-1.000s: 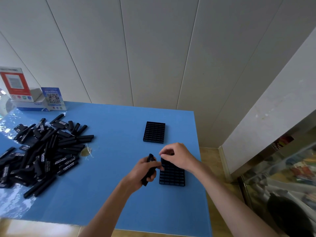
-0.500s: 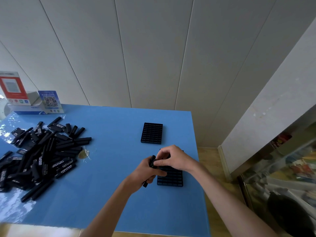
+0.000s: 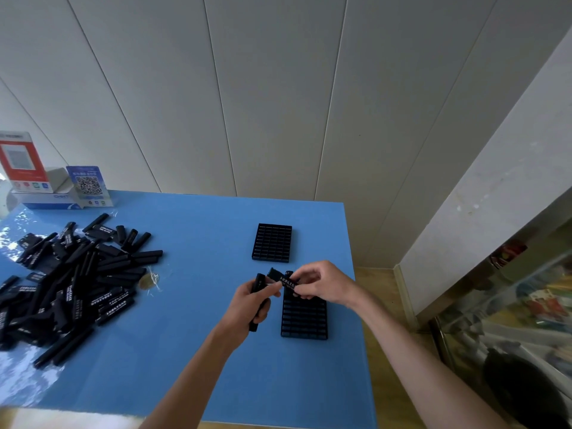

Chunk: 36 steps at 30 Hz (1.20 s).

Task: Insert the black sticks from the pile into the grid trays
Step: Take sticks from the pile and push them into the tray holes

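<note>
A big pile of black sticks (image 3: 71, 283) with white lettering lies on the left of the blue table (image 3: 192, 366). Two black grid trays lie at the right: a far tray (image 3: 272, 243) and a near tray (image 3: 305, 317). My left hand (image 3: 247, 308) grips a bundle of black sticks (image 3: 257, 284) just left of the near tray. My right hand (image 3: 325, 284) pinches one lettered black stick (image 3: 283, 279) above the near tray's far end, its other end close to my left fingers. One stick stands in the tray's far edge.
A red and white sign (image 3: 20, 162), a blue QR card (image 3: 88, 185) and a white box (image 3: 46, 199) stand at the table's back left. A small clear wrapper (image 3: 150, 281) lies beside the pile. The table's right edge drops to a wooden floor; a glass cabinet (image 3: 510, 305) stands at right.
My right hand has lifted off the near tray, reached to my left hand and drawn one lettered stick out of the bundle. The camera has shifted slightly.
</note>
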Tool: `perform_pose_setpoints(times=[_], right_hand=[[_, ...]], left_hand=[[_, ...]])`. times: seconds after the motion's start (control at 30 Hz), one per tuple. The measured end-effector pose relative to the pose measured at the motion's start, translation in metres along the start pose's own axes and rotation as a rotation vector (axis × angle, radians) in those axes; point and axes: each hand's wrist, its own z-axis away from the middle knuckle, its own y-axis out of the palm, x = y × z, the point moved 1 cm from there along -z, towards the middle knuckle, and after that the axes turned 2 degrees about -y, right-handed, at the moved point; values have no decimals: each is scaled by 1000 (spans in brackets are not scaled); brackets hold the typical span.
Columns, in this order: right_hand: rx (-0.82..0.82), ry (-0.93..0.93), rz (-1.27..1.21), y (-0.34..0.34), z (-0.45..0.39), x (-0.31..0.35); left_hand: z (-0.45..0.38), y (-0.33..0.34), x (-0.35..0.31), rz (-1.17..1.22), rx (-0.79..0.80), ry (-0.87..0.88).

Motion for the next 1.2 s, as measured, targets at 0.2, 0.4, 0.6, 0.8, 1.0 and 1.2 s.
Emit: perform_pose_setpoints(times=[0.2, 0.4, 0.6, 0.8, 1.0, 1.2], right_hand=[[-24, -31, 61, 6, 0, 2], [-97, -88, 78, 3, -4, 9], [-156, -82, 117, -2, -2, 4], [-366, -32, 317, -10, -1, -24], [-431, -73, 398, -8, -2, -36], [-395, -111, 511, 2, -3, -37]], left_hand=[[-2, 6, -3, -44, -16, 53], [-3, 11, 2, -168, 11, 60], [-7, 9, 6, -137, -17, 0], [-11, -17, 19, 6, -118, -185], [-5, -27, 24, 135, -120, -221], [-9, -31, 29, 89, -86, -188]])
